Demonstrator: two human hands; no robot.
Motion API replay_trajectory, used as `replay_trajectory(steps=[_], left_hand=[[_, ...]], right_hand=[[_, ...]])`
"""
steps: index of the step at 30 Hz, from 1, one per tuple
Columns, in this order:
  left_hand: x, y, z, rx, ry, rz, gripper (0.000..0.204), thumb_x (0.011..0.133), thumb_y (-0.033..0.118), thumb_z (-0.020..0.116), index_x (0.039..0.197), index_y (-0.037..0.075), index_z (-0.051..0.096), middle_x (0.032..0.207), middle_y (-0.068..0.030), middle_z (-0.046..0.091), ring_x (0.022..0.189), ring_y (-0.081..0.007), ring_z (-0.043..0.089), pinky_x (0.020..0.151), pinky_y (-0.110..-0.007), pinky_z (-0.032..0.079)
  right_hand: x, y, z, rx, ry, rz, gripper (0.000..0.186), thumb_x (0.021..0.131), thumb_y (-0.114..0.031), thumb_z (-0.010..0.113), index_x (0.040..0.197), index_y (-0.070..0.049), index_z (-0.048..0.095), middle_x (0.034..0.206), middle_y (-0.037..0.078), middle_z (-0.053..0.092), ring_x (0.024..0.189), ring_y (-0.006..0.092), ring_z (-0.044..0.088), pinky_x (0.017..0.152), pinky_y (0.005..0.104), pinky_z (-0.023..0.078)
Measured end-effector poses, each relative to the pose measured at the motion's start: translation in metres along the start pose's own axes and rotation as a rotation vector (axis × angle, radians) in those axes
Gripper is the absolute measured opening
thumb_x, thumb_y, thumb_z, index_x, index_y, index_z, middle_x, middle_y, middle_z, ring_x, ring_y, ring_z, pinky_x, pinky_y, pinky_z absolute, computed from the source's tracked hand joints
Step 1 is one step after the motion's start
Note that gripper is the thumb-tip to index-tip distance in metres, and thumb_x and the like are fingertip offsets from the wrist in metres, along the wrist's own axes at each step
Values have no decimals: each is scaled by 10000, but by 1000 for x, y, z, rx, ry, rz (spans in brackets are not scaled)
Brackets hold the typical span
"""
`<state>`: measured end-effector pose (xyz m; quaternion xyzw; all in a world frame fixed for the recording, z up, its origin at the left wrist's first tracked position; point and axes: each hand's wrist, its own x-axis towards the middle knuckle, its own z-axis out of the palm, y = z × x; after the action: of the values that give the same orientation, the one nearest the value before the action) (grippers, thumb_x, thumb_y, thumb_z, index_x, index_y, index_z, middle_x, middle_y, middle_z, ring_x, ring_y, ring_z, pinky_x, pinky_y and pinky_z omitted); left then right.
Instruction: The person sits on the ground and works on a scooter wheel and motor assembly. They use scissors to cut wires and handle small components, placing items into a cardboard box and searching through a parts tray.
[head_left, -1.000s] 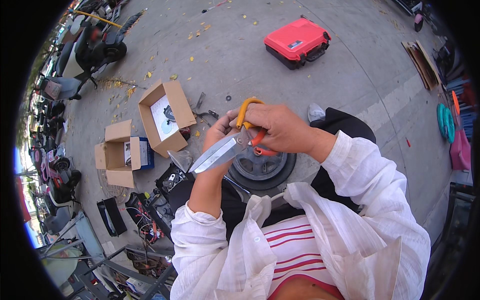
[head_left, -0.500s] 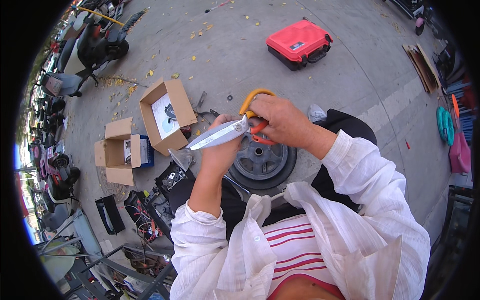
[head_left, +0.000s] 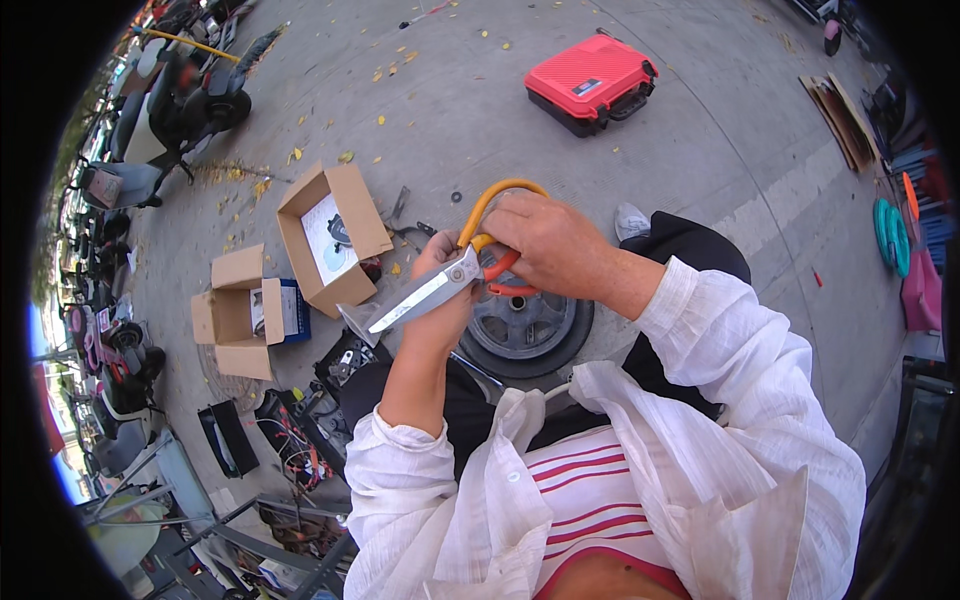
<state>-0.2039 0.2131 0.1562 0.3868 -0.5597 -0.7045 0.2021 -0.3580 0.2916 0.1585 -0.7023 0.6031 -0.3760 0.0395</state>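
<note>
Large scissors [head_left: 425, 297] with silver blades and yellow and orange-red handles are in my right hand [head_left: 555, 240], its fingers closed round the handles. The blades lie together or nearly so, pointing down to the left. Behind them is my left hand [head_left: 447, 320], fingers curled; the blades partly cover it, and anything inside its grip is hidden. A clear plastic piece [head_left: 362, 322], perhaps a bag, shows beside the blade tips. Below both hands a wheel with a dark tyre [head_left: 545, 362] lies flat on the ground between my legs.
Two open cardboard boxes [head_left: 365, 205] stand to the left, one with a black part inside. Black trays and loose wires [head_left: 295, 440] lie nearer. A red hard case [head_left: 592, 80] sits ahead on the concrete. Scooters [head_left: 190, 110] line the left; flattened cardboard [head_left: 838, 120] is far right.
The scissors have shifted slightly left and down, and their blades appear turned, with the handles swung a little. My right hand has moved slightly left with them. My left hand stays close behind.
</note>
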Motion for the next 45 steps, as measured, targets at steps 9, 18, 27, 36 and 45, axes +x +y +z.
replay_trajectory(steps=[9, 18, 27, 36, 45], left_hand=[[1, -5, -2, 74, -36, 25, 212, 867, 31, 553, 1073, -10, 522, 790, -18, 538, 584, -63, 503, 488, -186, 402], [-4, 1, 10, 42, 24, 51, 138, 895, 84, 578, 972, -15, 520, 751, -35, 574, 564, -55, 519, 466, -197, 395], [3, -18, 16, -107, 43, 188, 101, 855, 29, 571, 897, 23, 480, 745, -32, 531, 620, -46, 476, 493, -210, 386], [7, -18, 19, 103, 78, 259, 89, 836, 14, 563, 865, 16, 478, 726, -29, 527, 615, -61, 475, 504, -229, 391], [10, -17, -11, -107, 192, 127, 51, 867, 21, 517, 914, 12, 533, 690, 8, 521, 587, -16, 454, 472, -190, 345]], right_hand=[[-1, -1, 0, -19, 13, -27, 205, 708, -95, 687, 845, -25, 551, 838, 122, 560, 810, 317, 587, 696, 402, 487], [1, -4, 3, -10, 55, -38, 217, 706, -91, 701, 828, -19, 537, 838, 136, 557, 807, 323, 582, 704, 404, 486], [1, -4, 3, -14, 46, -10, 244, 698, -99, 710, 834, -10, 527, 839, 144, 552, 822, 334, 575, 709, 410, 481], [0, -2, 0, -5, 99, 19, 261, 691, -97, 704, 861, -9, 526, 838, 151, 544, 816, 350, 564, 708, 410, 483], [6, 12, -24, 22, 189, 222, 251, 707, -95, 708, 881, 13, 563, 864, 184, 591, 810, 362, 581, 691, 405, 482]])
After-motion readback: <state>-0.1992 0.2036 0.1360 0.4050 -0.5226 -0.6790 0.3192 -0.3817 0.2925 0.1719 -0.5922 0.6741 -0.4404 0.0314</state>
